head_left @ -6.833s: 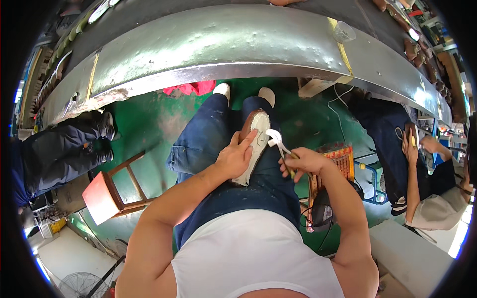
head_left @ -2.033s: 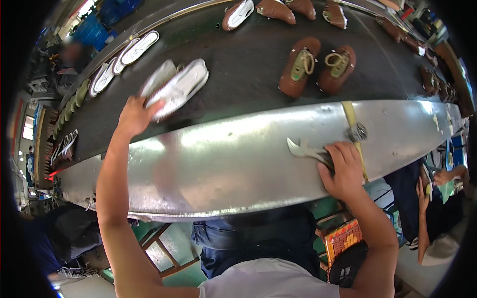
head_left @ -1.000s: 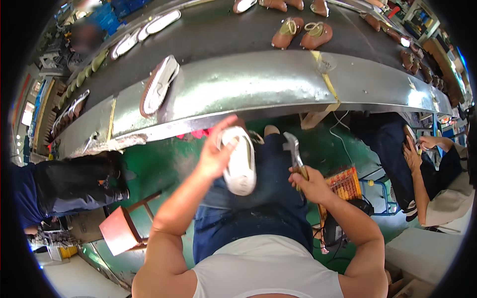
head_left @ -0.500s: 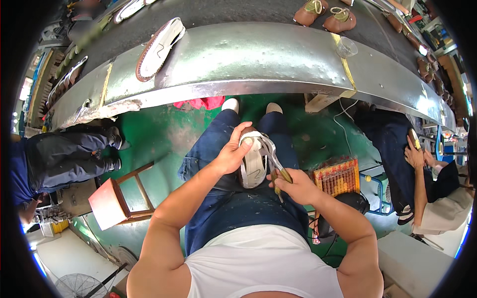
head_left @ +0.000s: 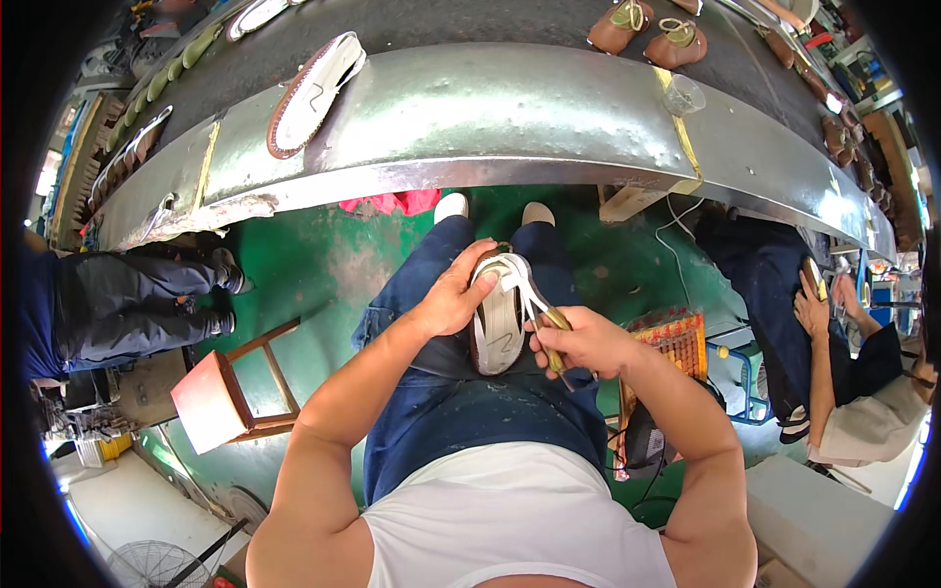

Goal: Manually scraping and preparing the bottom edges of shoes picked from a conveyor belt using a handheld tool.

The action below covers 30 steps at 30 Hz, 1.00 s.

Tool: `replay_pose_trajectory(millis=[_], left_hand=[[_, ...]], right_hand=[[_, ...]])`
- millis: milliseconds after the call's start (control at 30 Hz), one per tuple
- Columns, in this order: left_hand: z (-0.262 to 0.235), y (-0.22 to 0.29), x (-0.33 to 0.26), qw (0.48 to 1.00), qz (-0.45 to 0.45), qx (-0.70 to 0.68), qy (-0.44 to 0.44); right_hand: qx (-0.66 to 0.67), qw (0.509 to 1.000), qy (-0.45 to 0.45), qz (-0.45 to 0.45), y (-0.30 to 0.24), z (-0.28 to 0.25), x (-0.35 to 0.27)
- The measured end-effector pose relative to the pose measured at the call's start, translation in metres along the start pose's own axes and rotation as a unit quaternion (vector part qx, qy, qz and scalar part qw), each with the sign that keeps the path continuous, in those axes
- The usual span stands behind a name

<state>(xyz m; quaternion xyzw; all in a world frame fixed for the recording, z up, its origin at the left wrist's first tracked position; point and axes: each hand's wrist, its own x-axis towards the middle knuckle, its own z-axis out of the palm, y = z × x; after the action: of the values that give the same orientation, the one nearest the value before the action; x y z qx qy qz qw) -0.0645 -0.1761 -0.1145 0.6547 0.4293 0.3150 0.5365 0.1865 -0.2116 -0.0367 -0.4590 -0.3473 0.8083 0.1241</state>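
Above my lap my left hand (head_left: 453, 297) grips a shoe (head_left: 501, 335), its white underside up and a brown edge around it. The thumb presses on the white face near the far end, with the fingers over the left side. My right hand (head_left: 586, 343) is wrapped round the yellowish handles of metal pincers (head_left: 526, 292). Their curved jaws reach the far right part of the shoe; whether they pinch its edge I cannot tell. A similar shoe (head_left: 316, 98) lies underside up on the metal-edged bench ahead.
The metal bench edge (head_left: 431, 118) curves across in front, with brown shoes (head_left: 676, 44) and a clear cup (head_left: 683, 95) on the right. A wooden stool (head_left: 211, 402) stands at left, a beaded seat (head_left: 674, 348) at right. People sit on both sides; one person's hand (head_left: 812, 312) shows at right.
My right hand has shifted slightly right and up, and the pincers have turned, with their handles swung to the right. My left hand keeps its hold on the shoe.
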Motion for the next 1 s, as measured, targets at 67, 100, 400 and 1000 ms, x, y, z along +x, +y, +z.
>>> replay_pose_trajectory(millis=[67,100,400,1000], left_hand=[[-0.001,0.0,0.001,0.999,-0.005,0.04,0.014],[0.0,-0.004,0.0,0.999,-0.015,0.03,0.037],[0.001,-0.041,0.004,0.992,-0.001,-0.108,0.069],[0.016,-0.017,0.016,0.972,-0.125,-0.181,0.082]], right_hand=[[-0.07,0.997,0.012,-0.004,0.004,-0.005,0.011],[-0.072,0.997,0.012,-0.004,0.011,-0.006,0.019],[-0.425,0.831,0.217,-0.286,0.052,-0.005,0.046],[-0.316,0.928,0.157,-0.117,0.001,0.011,-0.008]])
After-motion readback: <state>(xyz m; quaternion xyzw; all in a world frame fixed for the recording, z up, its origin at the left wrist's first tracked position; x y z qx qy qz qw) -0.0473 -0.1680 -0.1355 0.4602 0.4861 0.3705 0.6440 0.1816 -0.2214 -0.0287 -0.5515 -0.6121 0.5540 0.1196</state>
